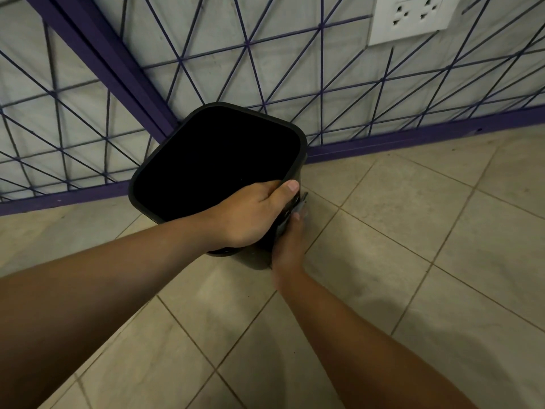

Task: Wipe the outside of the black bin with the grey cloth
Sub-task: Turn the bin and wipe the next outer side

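The black bin [212, 119] stands on the tiled floor against a purple grid fence, its dark opening facing up at me. My left hand [250, 214] grips the bin's near rim, fingers inside and thumb along the outer edge. My right hand [287, 246] is low against the bin's right outer wall and holds the grey cloth [298, 206] against it. Only a small fold of the cloth shows above the fingers; the rest is hidden between hand and bin. The right hand looks slightly blurred.
The purple metal fence [383, 84] with thin diagonal wires runs behind the bin, its base rail [413, 137] on the floor. A white wall socket [413, 16] sits at upper right. Beige floor tiles [413, 231] spread to the right and towards me.
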